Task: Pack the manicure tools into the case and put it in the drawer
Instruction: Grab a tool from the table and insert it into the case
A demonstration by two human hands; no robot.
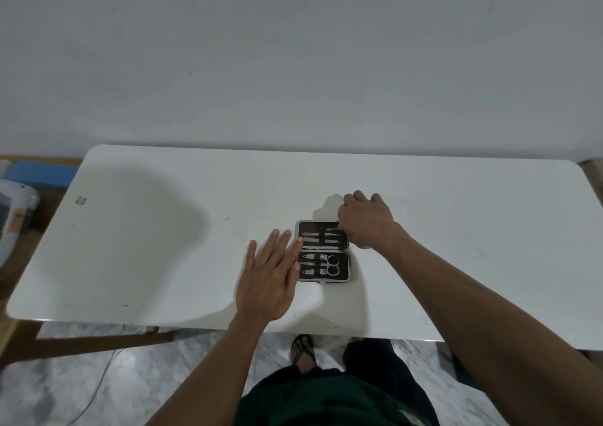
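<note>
A small dark manicure case [323, 251] lies open and flat on the white table [163, 229]. Its far half holds slim metal tools [321, 238] under straps; its near half holds scissors [332, 265] and nail clippers [311, 264]. My left hand [272, 275] lies flat with straight fingers, the fingertips touching the case's left edge. My right hand [365, 218] is curled at the far right corner of the case; its fingertips are hidden, so whether it grips the case's edge or a tool is unclear.
The table stands against a plain white wall. Left of it are a blue object [42, 174] and a pale container [13, 210]. Below the near edge are my legs, a sandalled foot [303, 349], a wooden table brace [98, 340] and a cable on the marble floor.
</note>
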